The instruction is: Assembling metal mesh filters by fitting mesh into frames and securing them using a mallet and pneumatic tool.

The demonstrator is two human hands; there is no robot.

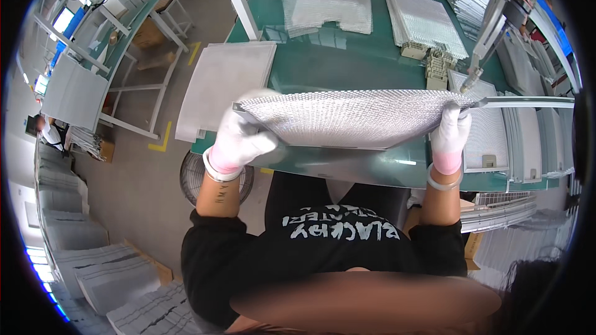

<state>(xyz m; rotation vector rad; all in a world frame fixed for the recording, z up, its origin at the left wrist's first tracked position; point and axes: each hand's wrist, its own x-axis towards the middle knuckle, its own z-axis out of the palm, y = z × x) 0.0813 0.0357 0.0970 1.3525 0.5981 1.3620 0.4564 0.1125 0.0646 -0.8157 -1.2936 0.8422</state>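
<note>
A silvery metal mesh panel is held up, tilted, above the near edge of the green-topped table. My left hand, in a white glove with a pink cuff, grips its left end; some fingers are hidden behind the panel, and the thumb shows in front. At the other end my right hand, gloved the same way, is closed on the panel's right edge. A long metal strip runs rightward from close to that corner; whether it is joined to the panel I cannot tell.
A jointed metal arm with a pointed tip reaches down at the right. Mesh sheets lie in stacks at the back. Beige plastic blocks stand near. A pale sheet overhangs the table's left edge; a floor fan sits below.
</note>
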